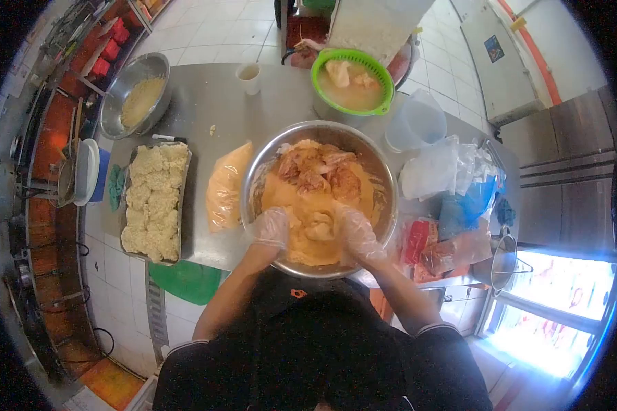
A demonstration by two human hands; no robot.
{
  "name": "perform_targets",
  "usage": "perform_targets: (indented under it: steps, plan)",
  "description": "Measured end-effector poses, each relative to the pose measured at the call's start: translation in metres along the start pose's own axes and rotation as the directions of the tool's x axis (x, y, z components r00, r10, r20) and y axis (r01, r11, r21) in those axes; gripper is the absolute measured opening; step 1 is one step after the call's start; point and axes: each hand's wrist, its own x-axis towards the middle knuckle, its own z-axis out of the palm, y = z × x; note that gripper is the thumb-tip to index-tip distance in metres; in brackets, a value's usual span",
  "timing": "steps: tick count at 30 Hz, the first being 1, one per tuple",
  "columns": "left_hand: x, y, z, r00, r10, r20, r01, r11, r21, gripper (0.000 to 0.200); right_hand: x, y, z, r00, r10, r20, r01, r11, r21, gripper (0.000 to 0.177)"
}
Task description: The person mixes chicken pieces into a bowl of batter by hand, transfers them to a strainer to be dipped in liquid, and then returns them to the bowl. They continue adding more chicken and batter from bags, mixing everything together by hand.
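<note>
Powder (279,194) clings best under even pressure; my left hand (273,226) and right hand (358,234) flank a pale piece (320,227) in the steel bowl (385,164), whether gripping it I cannot tell.

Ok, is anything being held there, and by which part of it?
Can't be told: the left hand and right hand flank a coated piece in the powder, but their fingertips are hidden, so no grip shows.
</note>
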Motion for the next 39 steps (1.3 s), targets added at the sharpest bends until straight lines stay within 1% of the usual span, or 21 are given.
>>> perform_targets:
  steps: [1, 4, 7, 10, 13, 14, 16, 19, 22, 23, 24, 25, 26, 27, 29, 30, 32, 33, 34, 37, 39]
  plan:
    - [0.004, 0.006, -0.017, 0.978, -0.092, 0.186, 0.117, 0.985, -0.126, 0.027, 0.002, -0.012, -0.001, 1.000, 0.014, 0.028, -0.013, 0.999, -0.034, 0.021]
    - [0.012, 0.020, -0.034, 0.924, -0.290, 0.250, 0.351, 0.902, -0.251, 0.024, 0.010, -0.043, 0.001, 0.994, 0.054, 0.090, -0.048, 0.997, -0.069, 0.016]
    - [0.015, 0.016, -0.034, 0.957, -0.233, 0.172, 0.261, 0.952, -0.162, 0.018, 0.009, -0.036, 0.017, 0.976, 0.034, 0.217, -0.012, 0.995, -0.099, 0.019]
    - [0.003, 0.016, -0.064, 0.992, -0.101, 0.078, 0.113, 0.977, -0.178, 0.017, 0.004, -0.028, -0.012, 0.981, 0.059, 0.185, -0.113, 0.949, 0.295, 0.021]
    - [-0.013, 0.020, -0.095, 0.986, 0.033, 0.164, 0.013, 0.962, -0.273, 0.019, -0.014, -0.048, -0.054, 0.998, 0.027, 0.061, -0.047, 0.934, 0.355, 0.023]
    - [-0.014, 0.024, -0.097, 0.992, 0.031, 0.119, 0.026, 0.894, -0.448, 0.018, -0.017, -0.047, -0.051, 0.997, 0.038, 0.066, -0.058, 0.943, 0.327, 0.023]
    - [-0.011, 0.037, -0.099, 1.000, 0.003, 0.028, 0.019, 0.667, -0.745, 0.018, -0.017, -0.050, -0.046, 0.996, 0.028, 0.081, -0.052, 0.947, 0.316, 0.026]
    - [-0.015, 0.050, -0.102, 0.991, 0.032, 0.129, 0.088, 0.570, -0.817, 0.023, -0.013, -0.073, -0.062, 0.985, -0.107, 0.132, 0.033, 0.884, 0.466, 0.031]
    - [-0.012, 0.059, -0.111, 0.976, 0.059, 0.210, 0.159, 0.469, -0.869, 0.031, -0.014, -0.033, -0.024, 0.972, -0.076, 0.224, 0.033, 0.981, 0.191, 0.029]
    - [-0.009, 0.064, -0.127, 0.977, 0.054, 0.207, 0.144, 0.549, -0.823, 0.028, -0.020, -0.042, -0.040, 0.993, -0.031, 0.115, 0.007, 0.979, 0.204, 0.025]
    - [-0.009, 0.060, -0.125, 1.000, -0.025, 0.011, 0.024, 0.576, -0.817, 0.027, -0.023, -0.032, -0.029, 0.994, -0.030, 0.102, 0.013, 0.986, 0.163, 0.024]
    - [-0.013, 0.057, -0.122, 0.978, -0.097, -0.185, -0.089, 0.609, -0.788, 0.026, -0.022, -0.034, -0.032, 0.995, -0.028, 0.093, 0.017, 0.992, 0.122, 0.024]
    - [-0.017, 0.058, -0.120, 0.915, -0.162, -0.369, -0.185, 0.644, -0.742, 0.025, -0.024, -0.036, -0.036, 0.996, -0.022, 0.090, 0.015, 0.997, 0.079, 0.023]
    - [-0.017, 0.062, -0.117, 0.887, -0.314, -0.339, -0.133, 0.530, -0.838, 0.026, -0.034, -0.043, -0.039, 0.923, -0.297, -0.245, 0.353, 0.906, 0.233, 0.022]
    - [-0.019, 0.050, -0.111, 0.923, -0.225, -0.313, -0.096, 0.651, -0.753, 0.024, -0.040, -0.043, -0.031, 0.995, -0.087, 0.057, 0.095, 0.985, -0.142, 0.021]
    - [-0.014, 0.042, -0.110, 0.932, -0.189, -0.308, -0.089, 0.706, -0.703, 0.023, -0.037, -0.039, -0.033, 0.984, 0.055, 0.168, 0.008, 0.935, -0.355, 0.020]
    - [-0.015, 0.032, -0.106, 0.923, -0.088, -0.374, -0.186, 0.748, -0.637, 0.017, -0.030, -0.054, -0.079, 1.000, 0.012, 0.016, -0.012, 1.000, 0.024, 0.018]
    - [-0.016, 0.023, -0.093, 0.917, -0.046, -0.396, -0.217, 0.776, -0.593, 0.017, -0.022, -0.057, -0.098, 0.998, 0.009, -0.058, 0.004, 0.975, 0.221, 0.018]
    - [-0.017, 0.018, -0.085, 0.909, 0.002, -0.418, -0.251, 0.801, -0.543, 0.017, -0.010, -0.051, -0.108, 0.991, -0.046, -0.129, 0.074, 0.972, 0.224, 0.020]
    - [-0.019, 0.018, -0.080, 0.949, 0.017, -0.314, -0.178, 0.854, -0.490, 0.021, 0.022, -0.019, -0.146, 0.918, -0.190, -0.347, 0.271, 0.941, 0.202, 0.028]
    - [-0.017, 0.017, -0.076, 0.961, 0.039, -0.273, -0.165, 0.875, -0.456, 0.024, 0.051, -0.034, -0.183, 0.905, -0.111, -0.411, 0.205, 0.960, 0.193, 0.032]
